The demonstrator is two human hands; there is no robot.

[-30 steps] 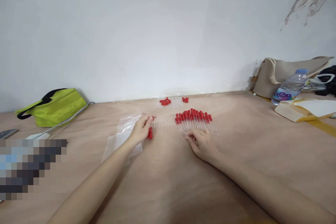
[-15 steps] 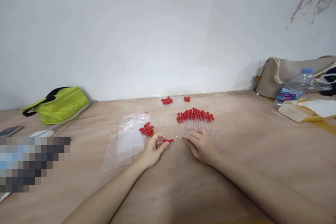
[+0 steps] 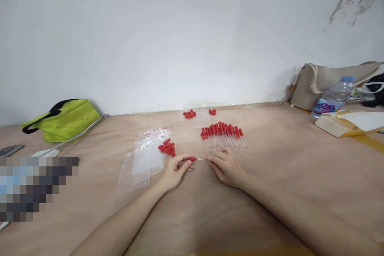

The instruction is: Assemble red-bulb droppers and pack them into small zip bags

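Observation:
My left hand (image 3: 176,171) pinches a red rubber dropper bulb (image 3: 192,159), its mouth turned right. Facing it, my right hand (image 3: 225,167) is closed on a clear glass dropper tube (image 3: 201,159). The tube's end is at the bulb's mouth; whether it sits inside I cannot tell. Beyond my right hand lies a row of droppers (image 3: 222,130) with red bulbs on their tubes. Loose red bulbs (image 3: 167,147) are heaped behind my left hand, and several bare glass tubes (image 3: 186,143) lie beside them.
Clear zip bags (image 3: 135,182) overlap left of the loose bulbs. Near the wall lie more red bulbs (image 3: 189,114) and tubes (image 3: 204,114). A yellow-green bag (image 3: 70,120) and a phone (image 3: 11,150) are at left; a water bottle (image 3: 333,98) and beige bag (image 3: 303,88) stand at right.
The gap between the bulb and the glass tube has closed, and the tube's end now meets the bulb's mouth. My left fingers wrap further over the bulb. The view has shifted slightly.

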